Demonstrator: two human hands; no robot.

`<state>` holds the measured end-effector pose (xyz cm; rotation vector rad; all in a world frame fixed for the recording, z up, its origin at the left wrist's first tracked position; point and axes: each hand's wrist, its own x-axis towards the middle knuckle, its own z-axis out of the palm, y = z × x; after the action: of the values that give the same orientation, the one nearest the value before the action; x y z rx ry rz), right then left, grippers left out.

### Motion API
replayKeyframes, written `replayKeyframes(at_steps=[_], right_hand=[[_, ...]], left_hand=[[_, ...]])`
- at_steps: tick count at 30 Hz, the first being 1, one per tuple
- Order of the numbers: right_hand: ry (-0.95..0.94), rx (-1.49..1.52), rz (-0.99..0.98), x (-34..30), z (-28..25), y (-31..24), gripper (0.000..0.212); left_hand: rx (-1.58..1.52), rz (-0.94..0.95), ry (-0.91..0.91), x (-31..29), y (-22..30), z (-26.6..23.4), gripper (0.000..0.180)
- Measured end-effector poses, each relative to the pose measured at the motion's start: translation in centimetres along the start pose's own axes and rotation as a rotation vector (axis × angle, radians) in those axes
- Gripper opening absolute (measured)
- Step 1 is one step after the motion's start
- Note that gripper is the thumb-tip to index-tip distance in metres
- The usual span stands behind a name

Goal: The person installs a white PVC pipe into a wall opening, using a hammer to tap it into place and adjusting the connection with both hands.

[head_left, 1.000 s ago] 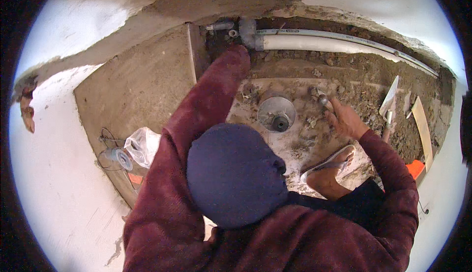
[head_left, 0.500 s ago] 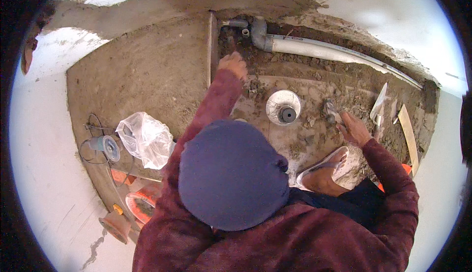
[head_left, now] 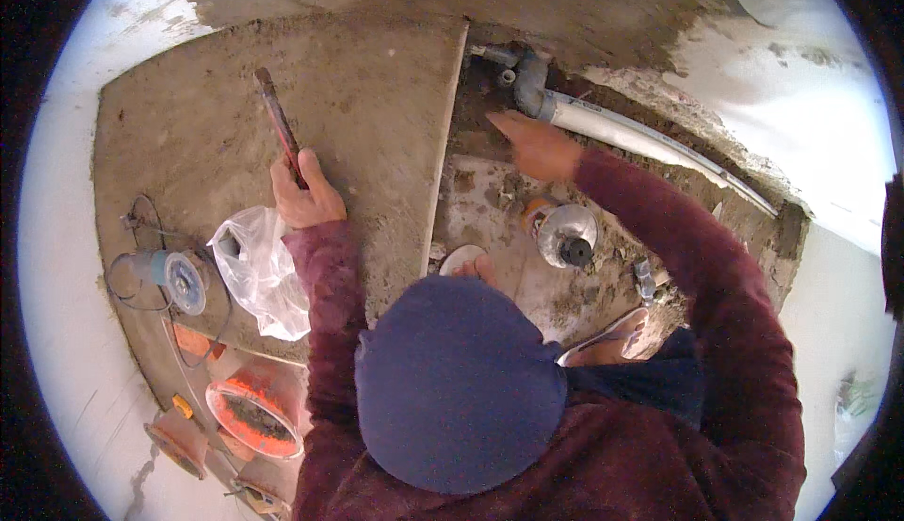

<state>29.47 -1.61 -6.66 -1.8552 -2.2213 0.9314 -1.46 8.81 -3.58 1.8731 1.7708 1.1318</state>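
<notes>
My left hand [head_left: 309, 196] is raised over the bare grey-brown floor, its fingers closed around the lower end of a slim red-and-dark chisel [head_left: 280, 123]. The chisel's flattened tip points up and away. Across the floor's straight edge, my right hand [head_left: 541, 147] reaches into the dug-out strip with its index finger stretched out toward the soil. No tool shows in it, though its other fingers are partly hidden. Just beyond it lie a grey pipe elbow [head_left: 531, 88] and a white pipe [head_left: 640, 137]. A hammer [head_left: 645, 281] rests on the dirt beside my right foot.
A silvery cone-shaped object with a black top [head_left: 567, 232] stands between my feet. At left lie an angle grinder [head_left: 169, 276] with its cord, a clear plastic bag [head_left: 264, 271] and an orange-rimmed bucket [head_left: 254, 417]. White walls close in both sides.
My left hand has come out of the dug-out strip and swung left, now showing the chisel. My right hand has left the hammer and moved up and left toward the pipe elbow.
</notes>
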Motion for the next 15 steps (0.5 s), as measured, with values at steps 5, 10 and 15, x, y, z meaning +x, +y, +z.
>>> replayKeyframes(at_steps=[5, 10, 15], right_hand=[[0.054, -0.084, 0.427, 8.1, 4.7, 2.2, 0.071], [0.100, 0.010, 0.367, 9.7, 5.5, 3.3, 0.063], [-0.346, -0.289, 0.339, 7.5, 3.3, 1.4, 0.041]], left_hand=[[-0.070, -0.070, 0.008, 0.0, 1.2, -0.4, 0.032], [-0.057, -0.093, -0.057, 0.1, 0.6, -0.6, 0.033], [-0.132, -0.088, -0.033, -0.4, -0.7, 0.1, 0.030]])
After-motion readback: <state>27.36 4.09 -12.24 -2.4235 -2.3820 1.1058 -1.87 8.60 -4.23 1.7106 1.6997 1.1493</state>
